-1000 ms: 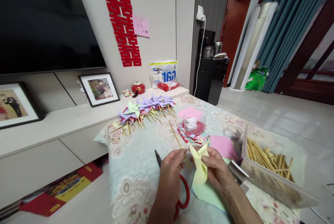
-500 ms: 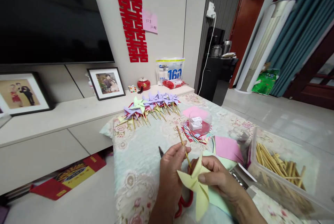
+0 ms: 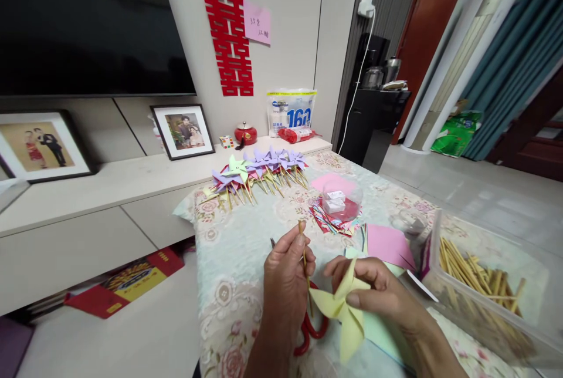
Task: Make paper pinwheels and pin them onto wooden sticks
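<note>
In my left hand (image 3: 288, 269) is a thin tan stick (image 3: 305, 260), held upright between thumb and fingers. My right hand (image 3: 373, 293) pinches a yellow paper pinwheel (image 3: 341, 307) at its middle, thumb in front and fingers behind. Stick and pinwheel are close together; I cannot tell whether they touch. Red-handled scissors (image 3: 314, 331) lie on the cloth beneath my hands, partly hidden by the left one. Light green paper (image 3: 387, 337) lies under my right hand, with a pink sheet (image 3: 387, 244) just beyond it.
Finished pinwheels (image 3: 259, 169) lie in a row at the table's far edge. A clear round container (image 3: 347, 199) sits on patterned paper (image 3: 319, 219). On the right stands a clear plastic box (image 3: 479, 307) of sticks (image 3: 470, 269). A flowered cloth (image 3: 237, 260) covers the table.
My hands have moved apart. The stick's lower end has come away from behind the pinwheel, and the pinwheel has shifted right. The whole view has shifted slightly.
</note>
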`<state>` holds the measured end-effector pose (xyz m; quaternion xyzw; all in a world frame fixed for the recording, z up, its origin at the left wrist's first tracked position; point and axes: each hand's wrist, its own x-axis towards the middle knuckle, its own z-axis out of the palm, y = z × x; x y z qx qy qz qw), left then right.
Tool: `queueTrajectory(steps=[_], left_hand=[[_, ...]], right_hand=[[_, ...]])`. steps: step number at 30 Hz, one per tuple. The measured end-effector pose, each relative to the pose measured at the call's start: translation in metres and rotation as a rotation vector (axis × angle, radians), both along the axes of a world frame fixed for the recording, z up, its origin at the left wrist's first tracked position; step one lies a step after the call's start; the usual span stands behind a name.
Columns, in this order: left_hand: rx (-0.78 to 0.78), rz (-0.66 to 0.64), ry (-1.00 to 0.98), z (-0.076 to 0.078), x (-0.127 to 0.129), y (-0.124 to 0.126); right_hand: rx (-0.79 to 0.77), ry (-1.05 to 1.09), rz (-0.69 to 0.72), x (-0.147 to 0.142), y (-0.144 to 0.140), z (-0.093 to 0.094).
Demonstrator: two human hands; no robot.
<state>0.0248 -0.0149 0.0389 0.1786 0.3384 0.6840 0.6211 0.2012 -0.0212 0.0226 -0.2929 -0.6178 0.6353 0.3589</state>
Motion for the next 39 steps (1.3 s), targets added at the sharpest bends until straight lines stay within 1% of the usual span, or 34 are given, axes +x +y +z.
queueTrajectory(steps=[3,8,12,16,20,25,30,34,39], left_hand=[[0.008,-0.044,0.013,0.000,0.002,-0.002],[0.006,-0.126,0.036,-0.003,0.009,-0.006],[0.015,-0.188,0.076,-0.006,0.015,-0.009],[-0.034,-0.245,0.106,-0.006,0.019,-0.011],[-0.069,-0.283,0.111,-0.005,0.021,-0.014],[-0.028,-0.323,0.129,-0.003,0.023,-0.016],[-0.014,-0.385,0.131,-0.002,0.024,-0.017],[-0.026,-0.395,0.118,-0.002,0.023,-0.016],[0.054,-0.434,0.133,-0.005,0.022,-0.015]], right_hand=[[0.108,0.105,-0.081,0.002,-0.001,0.004],[0.256,0.244,-0.135,-0.006,-0.004,0.006],[0.379,0.280,-0.275,-0.008,-0.005,0.008],[0.535,0.223,-0.364,-0.006,-0.006,0.011],[0.641,0.139,-0.444,-0.006,-0.008,0.015],[0.804,-0.008,-0.562,-0.007,-0.011,0.016],[0.978,-0.152,-0.633,-0.008,-0.013,0.016],[1.078,-0.181,-0.696,-0.009,-0.015,0.018],[1.131,-0.198,-0.747,-0.009,-0.015,0.018]])
